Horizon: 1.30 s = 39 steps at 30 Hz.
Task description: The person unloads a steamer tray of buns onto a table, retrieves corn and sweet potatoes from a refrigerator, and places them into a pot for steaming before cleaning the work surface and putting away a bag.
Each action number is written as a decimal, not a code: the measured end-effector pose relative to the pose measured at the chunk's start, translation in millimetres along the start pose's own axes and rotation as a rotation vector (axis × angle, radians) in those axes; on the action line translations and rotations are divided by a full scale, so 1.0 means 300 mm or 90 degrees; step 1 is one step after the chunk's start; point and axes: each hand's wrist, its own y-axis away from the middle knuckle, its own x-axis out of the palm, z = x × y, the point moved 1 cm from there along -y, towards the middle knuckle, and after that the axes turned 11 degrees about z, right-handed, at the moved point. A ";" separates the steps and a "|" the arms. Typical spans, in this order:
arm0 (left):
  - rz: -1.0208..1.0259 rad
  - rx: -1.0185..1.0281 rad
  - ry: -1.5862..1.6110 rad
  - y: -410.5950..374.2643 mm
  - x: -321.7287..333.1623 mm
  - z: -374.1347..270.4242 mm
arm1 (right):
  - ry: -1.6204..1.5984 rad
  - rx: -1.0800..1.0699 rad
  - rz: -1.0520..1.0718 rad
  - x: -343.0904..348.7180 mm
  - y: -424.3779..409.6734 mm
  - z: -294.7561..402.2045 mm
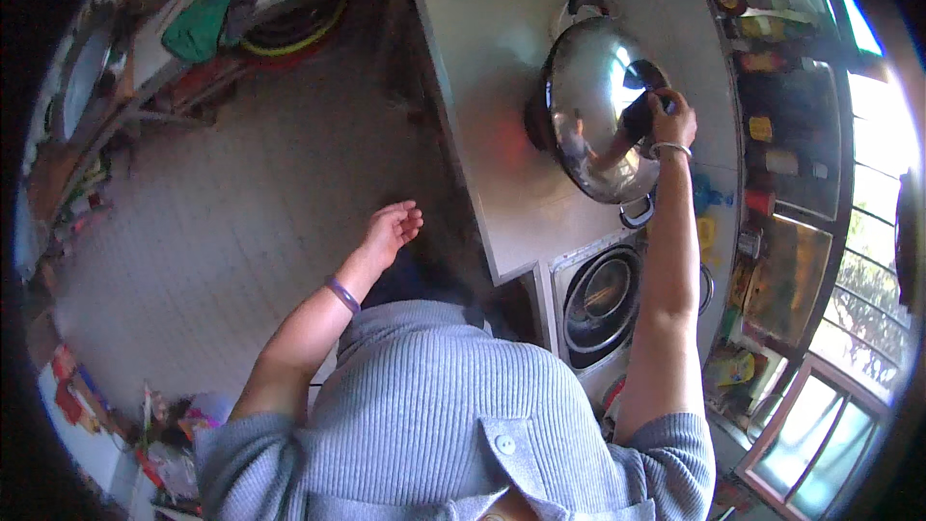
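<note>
My right hand [673,116] is closed around the dark knob of a domed, shiny metal lid [600,123]. The lid covers a large pan with looped side handles, of which the near handle [637,212] shows; most of the pan is hidden. This pan stands on the pale countertop [499,116]. My left hand [394,230] hangs over the floor, left of the counter edge, with its fingers loosely curled and nothing in it.
Nearer my body, a round pan or burner [604,300] sits in a square recess beside the counter. Shelves [785,137] with jars and packets line the wall below a barred window [864,253]. A green cloth [199,25] hangs at the upper left.
</note>
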 end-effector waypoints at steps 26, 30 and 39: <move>-0.075 0.339 0.442 0.333 -0.256 0.616 | 0.098 0.005 0.184 0.038 -0.104 0.153; -0.071 0.287 0.416 0.335 -0.253 0.634 | 0.043 -0.050 0.153 -0.012 -0.270 -0.135; -0.069 0.363 0.448 0.430 -0.249 0.517 | 0.236 -0.139 0.138 0.024 -0.267 -0.094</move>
